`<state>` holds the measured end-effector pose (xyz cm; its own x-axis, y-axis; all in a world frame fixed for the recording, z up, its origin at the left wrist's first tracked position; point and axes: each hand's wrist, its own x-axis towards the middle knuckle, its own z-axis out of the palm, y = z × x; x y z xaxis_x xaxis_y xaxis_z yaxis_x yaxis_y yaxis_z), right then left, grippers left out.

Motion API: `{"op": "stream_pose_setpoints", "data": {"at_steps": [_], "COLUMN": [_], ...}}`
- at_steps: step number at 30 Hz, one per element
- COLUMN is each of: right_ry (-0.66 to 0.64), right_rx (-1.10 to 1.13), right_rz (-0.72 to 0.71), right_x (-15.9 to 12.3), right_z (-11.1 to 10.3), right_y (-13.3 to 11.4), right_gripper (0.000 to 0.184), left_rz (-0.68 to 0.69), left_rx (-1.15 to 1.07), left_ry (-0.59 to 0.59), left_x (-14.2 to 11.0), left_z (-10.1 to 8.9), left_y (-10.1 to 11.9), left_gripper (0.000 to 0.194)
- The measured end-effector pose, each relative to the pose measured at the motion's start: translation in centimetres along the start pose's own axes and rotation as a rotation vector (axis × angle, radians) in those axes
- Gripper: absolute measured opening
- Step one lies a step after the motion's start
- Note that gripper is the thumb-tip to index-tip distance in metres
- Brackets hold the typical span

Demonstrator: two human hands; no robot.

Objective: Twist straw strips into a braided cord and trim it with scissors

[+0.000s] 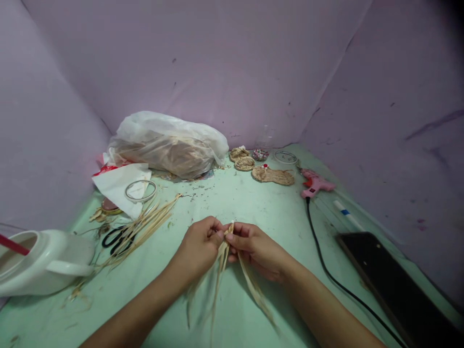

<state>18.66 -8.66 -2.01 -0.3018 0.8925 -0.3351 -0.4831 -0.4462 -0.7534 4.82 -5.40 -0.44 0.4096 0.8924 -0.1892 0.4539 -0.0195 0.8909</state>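
Dry, straw-coloured fibre strips point(222, 263) are gathered at their top end between my two hands, low over the middle of the table. My left hand point(203, 241) is closed, pinching the strips with thumb and forefinger. Right beside it, my right hand point(255, 249) pinches the same bunch near its top, where a small pale tip pokes up. The loose ends fan downward toward me, one wide strip hanging under my right hand. Part of the bunch is hidden behind my fingers.
Left are a white watering-can-like pot point(68, 256), black-handled scissors point(118, 240), loose strips point(155, 220) and a ring point(140, 191). A plastic bag point(170, 145) lies at the back, near woven sole-shaped pieces point(273, 175) and beads point(260, 154). Right are a pink glue gun point(314, 183), its cord and a phone-like black slab point(395, 285).
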Motion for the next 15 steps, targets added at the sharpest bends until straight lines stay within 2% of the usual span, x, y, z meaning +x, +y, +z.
{"op": "stream_pose_setpoints", "data": {"at_steps": [8,13,15], "right_ry": [0.152,0.255,0.256], "right_rx": [-0.027,-0.159,-0.189], "right_rz": [-0.074,0.002,0.029], "right_x": [0.4,0.4,0.3], "right_z": [0.3,0.0,-0.1], "right_y": [0.4,0.3,0.0], "right_gripper": [0.025,0.028,0.028], "left_rz": [-0.109,-0.123,-0.104], "left_rx": [-0.242,-0.216,-0.172], "left_ry": [-0.115,-0.053,-0.044], "left_x": [-0.1,0.1,0.2], "left_z": [0.2,0.5,0.5], "left_y": [0.9,0.2,0.0], "left_gripper": [0.02,0.013,0.011]}}
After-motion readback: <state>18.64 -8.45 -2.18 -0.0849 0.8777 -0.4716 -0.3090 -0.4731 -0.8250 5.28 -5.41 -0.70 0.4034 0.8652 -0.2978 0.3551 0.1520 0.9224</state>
